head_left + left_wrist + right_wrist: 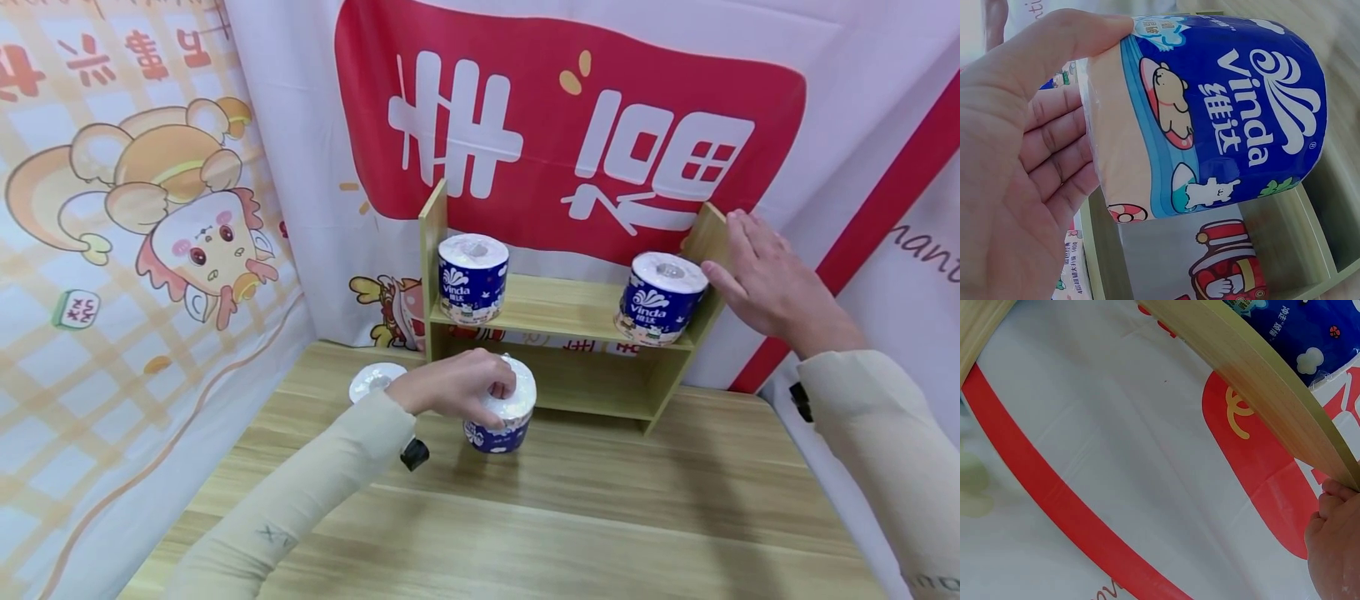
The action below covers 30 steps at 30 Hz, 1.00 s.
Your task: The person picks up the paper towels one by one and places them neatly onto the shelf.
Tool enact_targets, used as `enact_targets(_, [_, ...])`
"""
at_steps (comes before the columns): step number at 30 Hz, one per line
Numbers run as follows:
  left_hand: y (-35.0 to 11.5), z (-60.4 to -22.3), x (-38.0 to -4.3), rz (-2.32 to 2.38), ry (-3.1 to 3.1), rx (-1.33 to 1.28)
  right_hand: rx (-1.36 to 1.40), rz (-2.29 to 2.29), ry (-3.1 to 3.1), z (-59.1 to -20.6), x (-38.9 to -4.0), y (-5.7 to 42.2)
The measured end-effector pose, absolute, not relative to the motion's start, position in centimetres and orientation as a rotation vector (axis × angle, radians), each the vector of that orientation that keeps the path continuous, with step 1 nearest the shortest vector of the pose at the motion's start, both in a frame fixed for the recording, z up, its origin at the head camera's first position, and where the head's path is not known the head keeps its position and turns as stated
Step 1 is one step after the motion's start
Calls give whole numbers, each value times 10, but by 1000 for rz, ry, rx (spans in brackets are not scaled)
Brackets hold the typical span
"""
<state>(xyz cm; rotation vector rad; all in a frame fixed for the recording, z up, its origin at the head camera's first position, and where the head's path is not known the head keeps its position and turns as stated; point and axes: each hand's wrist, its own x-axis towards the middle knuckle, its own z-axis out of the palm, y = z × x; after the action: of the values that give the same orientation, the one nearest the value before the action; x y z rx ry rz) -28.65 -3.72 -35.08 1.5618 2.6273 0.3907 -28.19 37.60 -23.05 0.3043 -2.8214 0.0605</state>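
Note:
My left hand [461, 385] grips a blue-and-white Vinda toilet roll [498, 437] from above, in front of the small wooden shelf [562, 298]. In the left wrist view the thumb presses the side of this toilet roll [1229, 125], and the other fingers are at its white end. My right hand [783, 283] rests against the top of the shelf's right side panel [705, 237], its fingers extended. On the upper board stand two more rolls, a left roll [472, 279] and a right roll [662, 300]. Another roll [373, 379] is partly hidden behind my left forearm.
The shelf stands at the back of a wood-grain table [600, 517]. Behind it hangs a white cloth with a red printed banner [547, 125]. A patterned cloth [142, 275] borders the left side, and a red stripe [847, 250] crosses the cloth at right.

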Motion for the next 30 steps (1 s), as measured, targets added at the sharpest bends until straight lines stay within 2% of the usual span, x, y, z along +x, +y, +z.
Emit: enact_targets(30, [-33, -359, -321, 447, 2662, 1533, 296, 57, -2834, -231, -284, 376])
